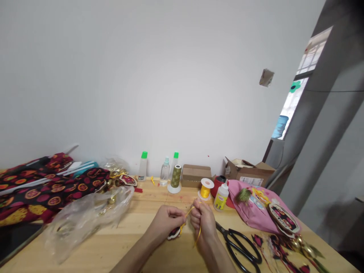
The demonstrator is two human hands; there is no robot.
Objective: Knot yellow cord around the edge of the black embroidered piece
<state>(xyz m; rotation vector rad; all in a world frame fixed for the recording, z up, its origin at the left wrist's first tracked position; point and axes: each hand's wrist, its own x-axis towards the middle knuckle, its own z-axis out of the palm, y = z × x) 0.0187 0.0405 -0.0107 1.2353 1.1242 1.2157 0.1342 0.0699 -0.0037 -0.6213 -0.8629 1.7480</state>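
Low over the middle of the wooden table, my left hand (167,221) is closed, pinching a yellow cord (190,211) near a small dark patch with a pale edge (173,233). Most of that patch is hidden under the fingers. My right hand (203,218) is curled round the other stretch of the cord, and a loose end hangs below it. Between the two hands the cord runs in a short slanting line. Black-handled scissors (241,248) lie just right of my right hand. Behind it stands a spool of yellow cord (205,190).
A white glue bottle (221,197), an olive thread cone (176,177) and a cardboard box (196,175) stand along the wall. Plastic bags (93,212) and patterned fabric (57,189) cover the left. A pink pouch (244,212), a patch (283,218) and scraps (281,250) lie right.
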